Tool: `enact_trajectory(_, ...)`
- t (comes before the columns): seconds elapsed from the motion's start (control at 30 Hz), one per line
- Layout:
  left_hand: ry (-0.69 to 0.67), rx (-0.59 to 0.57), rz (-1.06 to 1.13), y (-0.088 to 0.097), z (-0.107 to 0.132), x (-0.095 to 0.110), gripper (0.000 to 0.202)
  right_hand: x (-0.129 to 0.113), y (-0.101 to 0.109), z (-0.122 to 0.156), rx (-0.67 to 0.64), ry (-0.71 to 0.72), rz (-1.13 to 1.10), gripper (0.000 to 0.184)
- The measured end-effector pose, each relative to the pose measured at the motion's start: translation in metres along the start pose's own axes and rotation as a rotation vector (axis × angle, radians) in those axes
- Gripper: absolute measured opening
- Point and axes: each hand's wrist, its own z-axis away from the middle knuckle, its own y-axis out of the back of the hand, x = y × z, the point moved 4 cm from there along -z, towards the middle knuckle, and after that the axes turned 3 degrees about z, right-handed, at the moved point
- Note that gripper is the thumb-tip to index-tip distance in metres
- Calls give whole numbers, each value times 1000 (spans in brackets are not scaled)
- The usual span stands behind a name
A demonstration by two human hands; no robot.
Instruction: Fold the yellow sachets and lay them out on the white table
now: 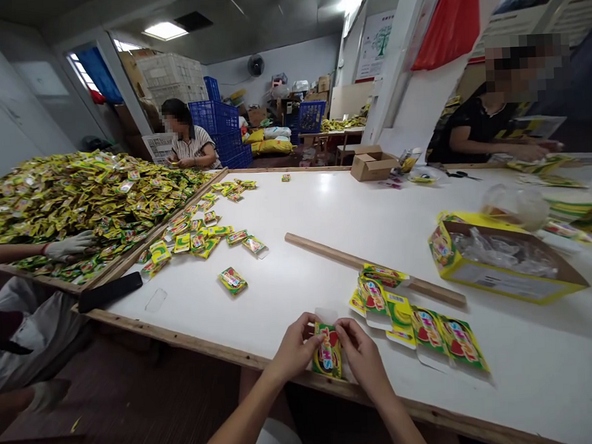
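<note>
At the near edge of the white table [325, 214], the left hand [294, 350] and the right hand [363, 358] hold one small yellow-and-green foil packet with red print [326, 357] between them. Each hand pinches one side of it with thumb and fingers closed. A clear plastic piece [325, 314] stands out above its top. If the packet sits inside it, I cannot tell.

In my judgement, a light pinch on the side edges only is best, with both thumbs at equal height, so the packet is straight against the clear piece and the printed face is not creased. Just to the right, a row of overlapping similar packets [418, 324] lies beside a long wooden strip [326, 250].
</note>
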Motion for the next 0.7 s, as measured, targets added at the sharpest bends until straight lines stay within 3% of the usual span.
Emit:
enact_trajectory(0.2, -28, 5, 287, -2, -6, -3, 54, 3, 0, 0, 131, 22, -91, 45)
enact_trajectory(0.33, 35, -9, 183, -2, -3, -2, 34, -6, -1, 5, 51, 51, -43, 36)
enact_trajectory(0.5, -54, 158, 16, -2, -1, 6, 22, -18, 2, 9, 78, 108, 15, 31)
enact_trajectory(0.7, -32, 242, -29, -8, -2, 10, 17, -20, 2, 8, 97, 84, 77, 34)
